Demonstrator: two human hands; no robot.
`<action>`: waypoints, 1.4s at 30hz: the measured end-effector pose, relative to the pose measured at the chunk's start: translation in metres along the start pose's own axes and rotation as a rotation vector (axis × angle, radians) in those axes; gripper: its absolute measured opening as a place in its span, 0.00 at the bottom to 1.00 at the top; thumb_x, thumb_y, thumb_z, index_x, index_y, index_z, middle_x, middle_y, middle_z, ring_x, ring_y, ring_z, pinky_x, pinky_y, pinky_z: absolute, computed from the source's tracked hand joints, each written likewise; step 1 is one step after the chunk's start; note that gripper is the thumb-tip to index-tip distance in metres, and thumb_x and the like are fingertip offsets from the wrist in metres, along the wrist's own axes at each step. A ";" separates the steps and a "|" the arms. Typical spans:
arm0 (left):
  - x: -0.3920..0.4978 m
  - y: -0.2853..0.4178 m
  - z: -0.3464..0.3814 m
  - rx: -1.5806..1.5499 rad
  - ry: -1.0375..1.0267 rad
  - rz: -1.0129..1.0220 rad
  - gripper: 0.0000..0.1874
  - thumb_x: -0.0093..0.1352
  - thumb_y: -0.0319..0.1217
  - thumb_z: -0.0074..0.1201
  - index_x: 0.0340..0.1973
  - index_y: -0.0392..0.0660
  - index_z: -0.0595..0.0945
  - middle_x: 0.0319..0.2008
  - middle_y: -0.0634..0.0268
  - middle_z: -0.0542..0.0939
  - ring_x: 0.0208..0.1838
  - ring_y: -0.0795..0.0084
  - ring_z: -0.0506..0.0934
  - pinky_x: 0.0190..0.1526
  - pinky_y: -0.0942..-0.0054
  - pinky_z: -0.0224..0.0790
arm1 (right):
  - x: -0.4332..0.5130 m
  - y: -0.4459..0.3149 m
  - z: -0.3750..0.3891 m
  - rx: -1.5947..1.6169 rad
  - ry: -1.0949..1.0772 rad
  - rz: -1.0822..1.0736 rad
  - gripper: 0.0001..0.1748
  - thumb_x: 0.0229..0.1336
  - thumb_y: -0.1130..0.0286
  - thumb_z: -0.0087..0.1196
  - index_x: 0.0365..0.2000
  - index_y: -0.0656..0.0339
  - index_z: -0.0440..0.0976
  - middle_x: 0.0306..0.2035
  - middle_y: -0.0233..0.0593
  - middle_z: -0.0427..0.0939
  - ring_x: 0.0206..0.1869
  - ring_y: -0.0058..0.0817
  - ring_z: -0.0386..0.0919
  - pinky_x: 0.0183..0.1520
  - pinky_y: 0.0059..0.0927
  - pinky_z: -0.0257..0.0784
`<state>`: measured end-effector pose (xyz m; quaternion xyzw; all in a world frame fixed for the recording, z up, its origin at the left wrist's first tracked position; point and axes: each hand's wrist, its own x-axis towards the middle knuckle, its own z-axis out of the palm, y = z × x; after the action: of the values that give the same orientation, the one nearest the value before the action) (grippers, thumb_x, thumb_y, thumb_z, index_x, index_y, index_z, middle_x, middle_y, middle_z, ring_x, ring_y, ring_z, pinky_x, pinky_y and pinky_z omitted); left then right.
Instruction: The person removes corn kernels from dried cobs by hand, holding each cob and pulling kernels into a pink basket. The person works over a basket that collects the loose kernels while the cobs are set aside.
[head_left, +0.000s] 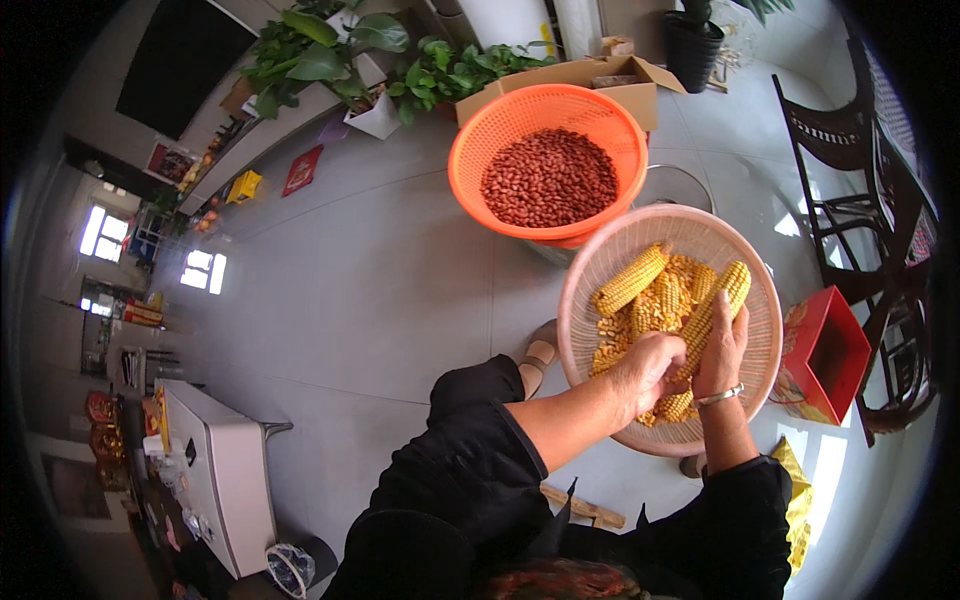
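Observation:
A corn cob (712, 319) with yellow kernels is held slanting over a round, shallow woven basket (761, 360). My right hand (721, 352), with a bangle at the wrist, grips it from the right side. My left hand (654, 367) is curled against the cob's lower left side, its fingertips partly hidden. Another whole cob (632, 280) lies in the basket towards the far left. Around it are loose yellow kernels (611, 336) and several more cobs or pieces, partly covered by my hands.
Beyond the basket stands an orange plastic colander (469, 187) with reddish-brown beans or nuts (551, 178). A cardboard box (559, 75) and potted plants (315, 60) are behind it. To the right are a red box (810, 352) and dark wooden chairs (832, 135). A low wooden stool (592, 514) shows below.

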<state>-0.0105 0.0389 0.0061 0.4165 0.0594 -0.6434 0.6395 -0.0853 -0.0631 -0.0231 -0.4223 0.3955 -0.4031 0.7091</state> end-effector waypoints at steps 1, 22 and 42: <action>0.000 0.000 0.000 -0.046 -0.010 0.004 0.03 0.64 0.25 0.50 0.27 0.48 0.77 0.27 0.69 0.74 0.33 0.71 0.74 0.39 0.56 0.76 | 0.000 -0.001 0.000 0.040 -0.013 0.011 0.22 0.71 0.60 0.53 0.57 0.62 0.68 0.49 0.34 0.76 0.49 0.22 0.74 0.51 0.27 0.71; -0.001 -0.001 0.012 0.059 0.026 -0.019 0.06 0.62 0.29 0.48 0.21 0.51 0.71 0.23 0.71 0.67 0.31 0.73 0.67 0.31 0.60 0.67 | -0.003 0.000 0.001 -0.105 -0.060 -0.086 0.27 0.71 0.59 0.53 0.62 0.64 0.64 0.51 0.35 0.73 0.50 0.23 0.72 0.54 0.29 0.70; 0.015 -0.008 0.008 0.145 0.068 -0.031 0.16 0.66 0.24 0.40 0.47 0.41 0.77 0.33 0.62 0.76 0.35 0.67 0.77 0.30 0.58 0.78 | 0.005 0.004 0.003 -0.168 -0.070 -0.192 0.26 0.72 0.61 0.52 0.63 0.63 0.65 0.50 0.34 0.74 0.45 0.19 0.73 0.46 0.24 0.72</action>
<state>-0.0184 0.0233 -0.0015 0.4823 0.0411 -0.6414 0.5952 -0.0798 -0.0653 -0.0267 -0.5297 0.3608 -0.4197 0.6427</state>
